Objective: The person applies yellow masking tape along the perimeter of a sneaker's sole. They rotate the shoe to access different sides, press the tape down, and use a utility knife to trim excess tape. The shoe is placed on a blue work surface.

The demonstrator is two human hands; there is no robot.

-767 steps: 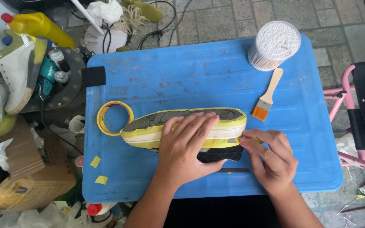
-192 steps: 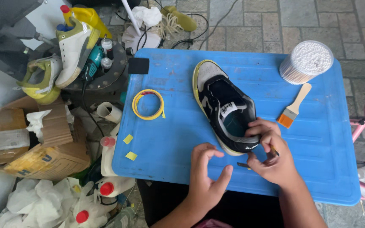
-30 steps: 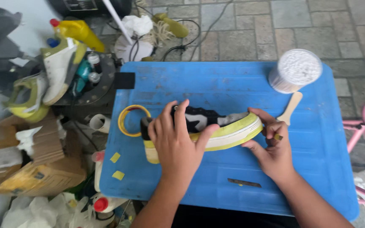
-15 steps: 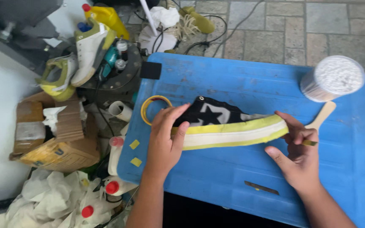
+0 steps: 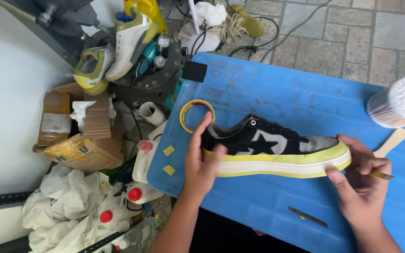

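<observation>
A black sneaker [image 5: 263, 143] with a star on its side and yellow tape around its white sole stands on the blue table [image 5: 277, 98]. My left hand [image 5: 201, 161] grips its heel, fingers reaching up over the back. My right hand [image 5: 361, 185] is at the toe: the thumb touches the taped sole edge, and the curled fingers pinch a thin yellowish tool [image 5: 381, 174]. A roll of yellow tape [image 5: 184, 110] lies just behind the heel.
A tub of white swabs [image 5: 401, 100] and a wooden brush handle [image 5: 392, 139] sit at the right. A small flat blade [image 5: 308, 216] lies near the front edge, with yellow tape scraps [image 5: 168, 151] on the left edge. Bottles, rags, boxes and other shoes [image 5: 127, 42] crowd the floor left.
The sneaker has been turned from sole-facing-up to standing side-on. My left hand has slid from the middle to the heel; my right hand stays at the toe.
</observation>
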